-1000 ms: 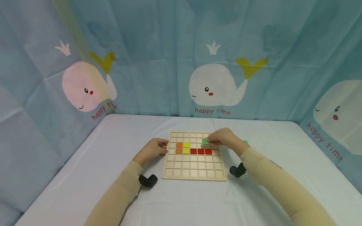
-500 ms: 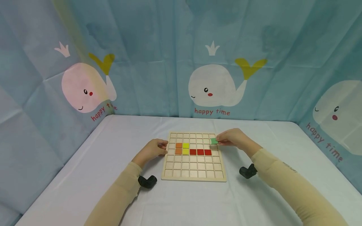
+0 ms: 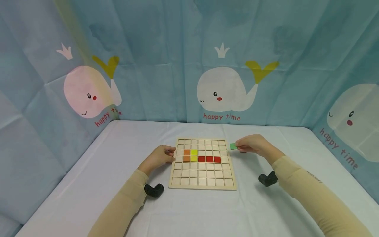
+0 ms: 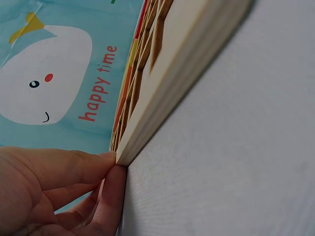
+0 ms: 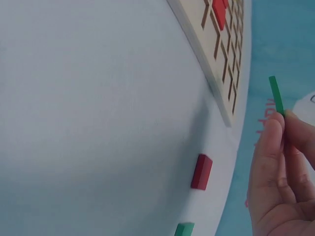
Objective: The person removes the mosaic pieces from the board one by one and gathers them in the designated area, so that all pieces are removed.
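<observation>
A light wooden grid board [image 3: 202, 174] lies on the table, with orange tiles [image 3: 187, 152], yellow tiles [image 3: 194, 152] and a row of red tiles [image 3: 209, 159] in its cells. My left hand [image 3: 159, 158] holds the board's left edge; the left wrist view shows thumb and finger at that edge. Off the board's right side, my right hand [image 3: 254, 144] pinches a thin green tile [image 5: 276, 94] between thumb and fingertips, raised above the table. Below that hand, a dark red block [image 5: 202, 172] lies on the cloth, with part of a green block [image 5: 184, 229] near it.
White cloth covers the table [image 3: 204, 214]. Behind it hangs a blue curtain [image 3: 165, 92] with whale prints. Black wrist mounts [image 3: 154, 190] stick out from both sleeves.
My right hand has moved right with the green tile, from above the board's upper right cells to beyond its right edge. The left hand and the board look unmoved.
</observation>
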The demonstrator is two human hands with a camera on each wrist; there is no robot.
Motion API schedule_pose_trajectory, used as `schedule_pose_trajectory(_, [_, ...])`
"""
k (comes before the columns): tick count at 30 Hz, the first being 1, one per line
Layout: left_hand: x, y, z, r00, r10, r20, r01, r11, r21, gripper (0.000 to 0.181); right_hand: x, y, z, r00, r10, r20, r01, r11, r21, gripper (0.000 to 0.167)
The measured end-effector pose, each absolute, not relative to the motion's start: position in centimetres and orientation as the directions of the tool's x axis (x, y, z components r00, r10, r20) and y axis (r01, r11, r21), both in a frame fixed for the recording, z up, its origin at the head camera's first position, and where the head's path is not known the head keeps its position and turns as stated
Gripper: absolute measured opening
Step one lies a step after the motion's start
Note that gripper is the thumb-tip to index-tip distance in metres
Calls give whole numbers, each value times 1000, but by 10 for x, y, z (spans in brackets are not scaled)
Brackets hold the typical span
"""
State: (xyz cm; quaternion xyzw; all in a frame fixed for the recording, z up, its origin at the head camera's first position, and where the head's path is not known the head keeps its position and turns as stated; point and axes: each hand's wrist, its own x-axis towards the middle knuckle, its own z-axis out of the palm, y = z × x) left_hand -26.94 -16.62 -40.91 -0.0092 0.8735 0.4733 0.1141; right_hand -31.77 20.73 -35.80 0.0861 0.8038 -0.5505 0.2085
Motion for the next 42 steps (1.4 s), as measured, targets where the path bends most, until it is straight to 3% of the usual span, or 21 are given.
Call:
schedule_pose_trajectory(16, [-270,-165,-411,-973,90,-214,-132,540,831,48,-317,232,-360,-898,-65,-434,371,415,-830,52])
schedule_pose_trajectory(42, [-267,-165,-410,-975,90,-204,-122,551,825,48,-312,261,-360,-894,-65,-444,400,333,-854,54])
